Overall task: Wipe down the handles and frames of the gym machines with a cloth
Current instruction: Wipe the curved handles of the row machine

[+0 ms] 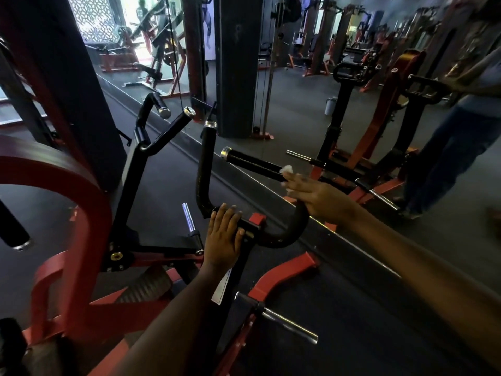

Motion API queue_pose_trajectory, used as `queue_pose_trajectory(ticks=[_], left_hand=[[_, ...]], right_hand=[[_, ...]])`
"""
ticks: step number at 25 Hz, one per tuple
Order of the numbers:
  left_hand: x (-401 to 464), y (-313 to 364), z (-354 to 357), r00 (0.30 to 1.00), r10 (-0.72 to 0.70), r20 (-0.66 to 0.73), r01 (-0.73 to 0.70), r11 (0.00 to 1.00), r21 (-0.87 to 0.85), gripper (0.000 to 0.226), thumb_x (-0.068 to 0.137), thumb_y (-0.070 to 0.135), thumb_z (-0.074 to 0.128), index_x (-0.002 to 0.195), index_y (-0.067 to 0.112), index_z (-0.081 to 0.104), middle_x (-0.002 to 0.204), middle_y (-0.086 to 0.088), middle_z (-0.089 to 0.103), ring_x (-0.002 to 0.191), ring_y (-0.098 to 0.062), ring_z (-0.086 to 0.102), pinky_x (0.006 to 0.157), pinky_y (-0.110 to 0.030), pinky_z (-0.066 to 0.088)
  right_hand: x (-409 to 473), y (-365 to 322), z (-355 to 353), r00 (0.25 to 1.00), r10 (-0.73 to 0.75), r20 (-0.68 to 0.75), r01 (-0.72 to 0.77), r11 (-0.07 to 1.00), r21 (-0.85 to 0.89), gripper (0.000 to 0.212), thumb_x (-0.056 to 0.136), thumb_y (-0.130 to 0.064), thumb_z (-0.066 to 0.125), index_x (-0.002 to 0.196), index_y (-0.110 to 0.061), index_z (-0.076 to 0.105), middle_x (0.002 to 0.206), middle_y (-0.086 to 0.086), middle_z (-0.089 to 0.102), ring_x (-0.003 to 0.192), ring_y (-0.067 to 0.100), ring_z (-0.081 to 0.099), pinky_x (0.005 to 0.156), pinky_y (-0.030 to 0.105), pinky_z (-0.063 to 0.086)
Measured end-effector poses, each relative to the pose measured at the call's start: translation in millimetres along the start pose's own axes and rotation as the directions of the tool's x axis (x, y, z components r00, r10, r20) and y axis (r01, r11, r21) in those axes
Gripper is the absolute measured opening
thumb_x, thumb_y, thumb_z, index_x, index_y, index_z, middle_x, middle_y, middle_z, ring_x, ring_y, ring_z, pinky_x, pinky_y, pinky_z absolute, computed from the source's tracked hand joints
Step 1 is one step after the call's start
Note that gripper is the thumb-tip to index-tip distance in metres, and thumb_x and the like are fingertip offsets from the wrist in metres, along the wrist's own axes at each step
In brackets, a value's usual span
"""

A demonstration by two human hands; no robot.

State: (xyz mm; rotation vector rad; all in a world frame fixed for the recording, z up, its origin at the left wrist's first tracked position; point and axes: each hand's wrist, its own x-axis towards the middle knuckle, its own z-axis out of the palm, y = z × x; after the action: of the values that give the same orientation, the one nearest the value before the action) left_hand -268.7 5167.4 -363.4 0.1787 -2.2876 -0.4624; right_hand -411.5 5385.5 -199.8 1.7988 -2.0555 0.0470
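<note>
Dark rubber floor, wall mirror

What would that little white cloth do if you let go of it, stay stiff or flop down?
Probably flop. The white cloth looks bunched into a soft wad where the right hand presses it on the black handle, so it likely has no stiffness. It seems small and light, so it would likely slide off the round, sloping bar rather than stay.

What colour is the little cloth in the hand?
White. The cloth peeks out past the right hand in the head view.
</note>
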Motion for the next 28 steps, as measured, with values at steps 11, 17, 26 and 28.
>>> queue_pose_trajectory(ticks=[11, 17, 26, 28], left_hand=[[-1.6, -2.1, 2.8, 1.000, 0.003, 0.009, -0.003, 1.000, -0.025, 0.051, 0.103, 0.040, 0.023, 0.133, 0.010, 0.051, 0.143, -0.012, 0.046, 0.145, -0.027, 0.022, 0.118, -0.050, 0.017], [-3.2, -3.9, 4.5, 1.000, 0.015, -0.005, -0.015, 0.999, -0.044, 0.050, 0.103, 0.041, 0.022, 0.133, 0.011, 0.048, 0.142, -0.014, 0.047, 0.143, -0.028, 0.024, 0.115, -0.053, 0.019], [-1.7, -0.2, 0.7, 0.999, -0.008, 0.036, 0.010, 0.999, -0.049, 0.048, 0.100, 0.035, 0.028, 0.130, 0.007, 0.052, 0.143, -0.015, 0.046, 0.143, -0.029, 0.025, 0.114, -0.057, 0.022], [-1.9, 0.1, 1.7, 1.000, 0.019, 0.013, -0.018, 0.998, -0.064, 0.045, 0.099, 0.032, 0.031, 0.130, 0.007, 0.051, 0.141, -0.015, 0.048, 0.141, -0.031, 0.027, 0.113, -0.057, 0.023]], right_hand=[[31.9, -12.8, 7.9, 0.648, 0.761, -0.021, -0.545, 0.483, 0.686, 0.033, 0.093, 0.004, 0.045, 0.118, -0.008, 0.063, 0.123, 0.008, 0.063, 0.086, 0.013, 0.065, 0.069, 0.005, 0.045], [-33.0, -66.7, 36.7, 0.319, 0.943, 0.093, -0.457, 0.068, 0.887, 0.028, 0.092, 0.000, 0.051, 0.116, -0.004, 0.064, 0.108, 0.011, 0.068, 0.100, 0.019, 0.065, 0.089, 0.035, 0.053], [-19.6, -90.8, 48.4, 0.303, 0.857, 0.417, -0.129, -0.397, 0.909, 0.023, 0.095, -0.004, 0.043, 0.099, -0.007, 0.066, 0.091, 0.016, 0.070, 0.086, 0.025, 0.069, 0.077, 0.032, 0.055], [-33.1, -100.9, 57.2, 0.210, 0.890, 0.405, -0.305, -0.334, 0.892, 0.023, 0.093, -0.003, 0.047, 0.103, -0.009, 0.067, 0.102, 0.015, 0.069, 0.100, 0.027, 0.066, 0.091, 0.041, 0.052]])
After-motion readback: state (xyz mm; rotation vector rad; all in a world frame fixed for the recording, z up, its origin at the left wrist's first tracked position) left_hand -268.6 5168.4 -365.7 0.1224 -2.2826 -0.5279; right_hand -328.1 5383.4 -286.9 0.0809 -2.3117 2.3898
